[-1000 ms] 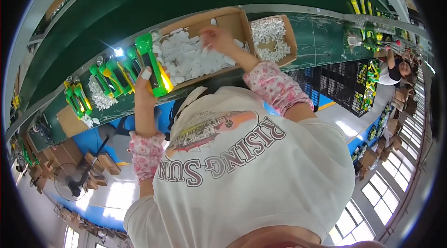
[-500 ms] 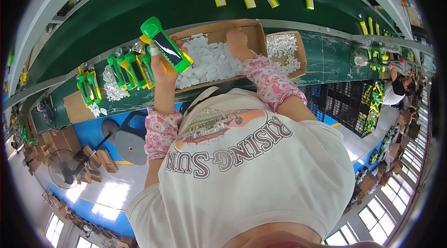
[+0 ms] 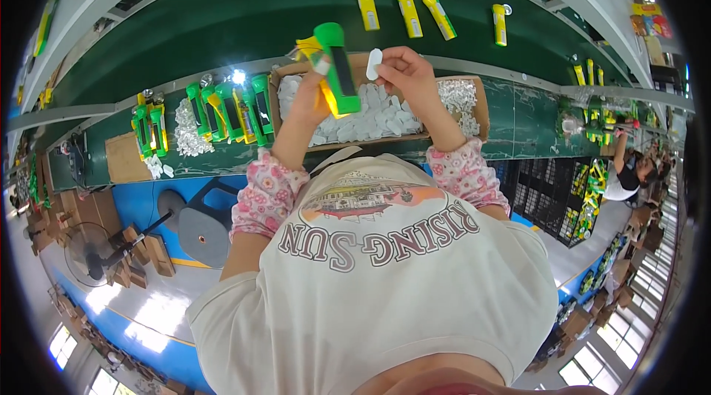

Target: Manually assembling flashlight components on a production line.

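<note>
My left hand [image 3: 311,98] holds a green and yellow flashlight body [image 3: 338,69] upright in front of my chest. My right hand [image 3: 407,72] pinches a small white oval plastic piece [image 3: 374,64] just to the right of the flashlight, a little apart from it. Below both hands sits a cardboard box [image 3: 275,98] filled with many more white oval pieces [image 3: 370,121].
A second box of small clear parts [image 3: 463,98] stands to the right. Several green flashlights [image 3: 229,110] stand at the left on the green bench [image 3: 518,121]. Yellow flashlights [image 3: 407,10] lie on the conveyor behind. Another person [image 3: 626,169] works at far right. A stool [image 3: 196,224] stands below left.
My left hand lifted the green flashlight from the bench up in front of me. My right hand came out of the box with a white piece and rose beside the flashlight.
</note>
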